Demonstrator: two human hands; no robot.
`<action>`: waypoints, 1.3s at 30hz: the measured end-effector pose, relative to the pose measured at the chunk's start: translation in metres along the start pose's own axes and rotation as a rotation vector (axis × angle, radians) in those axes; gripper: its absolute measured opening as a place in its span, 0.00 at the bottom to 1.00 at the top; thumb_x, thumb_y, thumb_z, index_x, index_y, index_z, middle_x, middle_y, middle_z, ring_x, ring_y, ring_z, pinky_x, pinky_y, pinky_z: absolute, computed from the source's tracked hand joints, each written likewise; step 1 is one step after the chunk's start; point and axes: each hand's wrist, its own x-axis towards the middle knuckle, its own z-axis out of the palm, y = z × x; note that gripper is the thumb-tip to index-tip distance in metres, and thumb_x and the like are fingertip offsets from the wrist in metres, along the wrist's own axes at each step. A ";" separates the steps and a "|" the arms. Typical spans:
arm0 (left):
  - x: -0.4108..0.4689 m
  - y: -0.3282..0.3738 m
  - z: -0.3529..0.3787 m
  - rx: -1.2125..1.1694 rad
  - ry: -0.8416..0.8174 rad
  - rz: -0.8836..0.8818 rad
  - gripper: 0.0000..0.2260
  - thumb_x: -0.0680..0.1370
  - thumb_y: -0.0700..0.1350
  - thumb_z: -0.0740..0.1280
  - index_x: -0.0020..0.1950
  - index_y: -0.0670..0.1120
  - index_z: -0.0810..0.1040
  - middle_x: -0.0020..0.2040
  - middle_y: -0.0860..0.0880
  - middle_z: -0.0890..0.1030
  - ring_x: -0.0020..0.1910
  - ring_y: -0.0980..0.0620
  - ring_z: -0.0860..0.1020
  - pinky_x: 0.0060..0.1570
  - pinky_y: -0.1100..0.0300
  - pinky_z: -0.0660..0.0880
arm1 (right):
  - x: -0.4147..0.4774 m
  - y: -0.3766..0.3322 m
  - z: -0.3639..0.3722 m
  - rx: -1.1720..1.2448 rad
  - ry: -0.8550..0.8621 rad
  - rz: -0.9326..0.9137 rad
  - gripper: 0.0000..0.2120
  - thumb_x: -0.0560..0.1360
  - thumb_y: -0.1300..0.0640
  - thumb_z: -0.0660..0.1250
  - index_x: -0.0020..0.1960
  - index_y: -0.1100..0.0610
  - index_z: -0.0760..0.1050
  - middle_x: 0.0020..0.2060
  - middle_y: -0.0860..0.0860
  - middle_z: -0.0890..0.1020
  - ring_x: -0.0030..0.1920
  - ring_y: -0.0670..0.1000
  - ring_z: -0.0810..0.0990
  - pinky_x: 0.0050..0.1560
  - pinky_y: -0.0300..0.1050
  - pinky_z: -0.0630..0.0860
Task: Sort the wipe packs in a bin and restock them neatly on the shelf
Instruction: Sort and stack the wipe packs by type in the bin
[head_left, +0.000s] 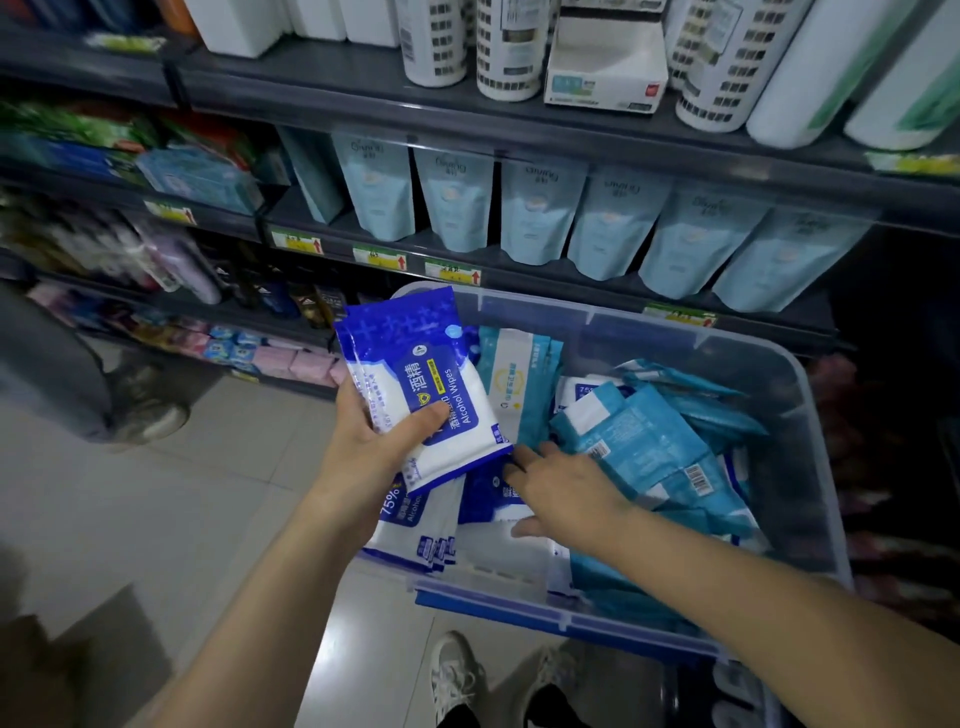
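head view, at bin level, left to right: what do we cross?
Order: left hand, gripping the blue alcohol wipes pack → right hand → teal packs → right wall of the bin.

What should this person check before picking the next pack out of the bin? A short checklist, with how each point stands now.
1. Left hand grips the blue packs securely: ok.
2. Right hand lies open in the bin, free to grab: ok.
3. Which pack the right hand touches: cannot tell.
4. Teal packs kept apart from blue ones: not ok, some lie mixed.
5. Free room on the shelf: cannot tell.
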 end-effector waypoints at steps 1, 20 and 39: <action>0.000 -0.001 -0.001 -0.003 -0.001 -0.004 0.32 0.61 0.50 0.74 0.63 0.54 0.67 0.51 0.50 0.83 0.45 0.49 0.84 0.44 0.48 0.81 | 0.004 0.000 0.001 -0.025 0.005 -0.014 0.23 0.75 0.46 0.64 0.65 0.57 0.67 0.63 0.54 0.69 0.58 0.58 0.72 0.40 0.48 0.69; 0.000 0.002 -0.005 -0.027 -0.029 0.004 0.34 0.62 0.48 0.74 0.65 0.52 0.67 0.53 0.49 0.83 0.46 0.49 0.84 0.40 0.52 0.81 | -0.009 0.019 -0.006 0.158 0.064 0.077 0.11 0.77 0.51 0.61 0.51 0.54 0.79 0.47 0.51 0.79 0.48 0.55 0.78 0.40 0.43 0.65; 0.012 -0.003 0.025 -0.018 -0.090 0.099 0.27 0.70 0.40 0.74 0.64 0.50 0.66 0.54 0.49 0.83 0.46 0.51 0.84 0.39 0.57 0.81 | -0.067 0.045 -0.129 1.407 0.595 0.534 0.04 0.72 0.64 0.70 0.40 0.56 0.80 0.39 0.58 0.84 0.39 0.57 0.83 0.44 0.48 0.82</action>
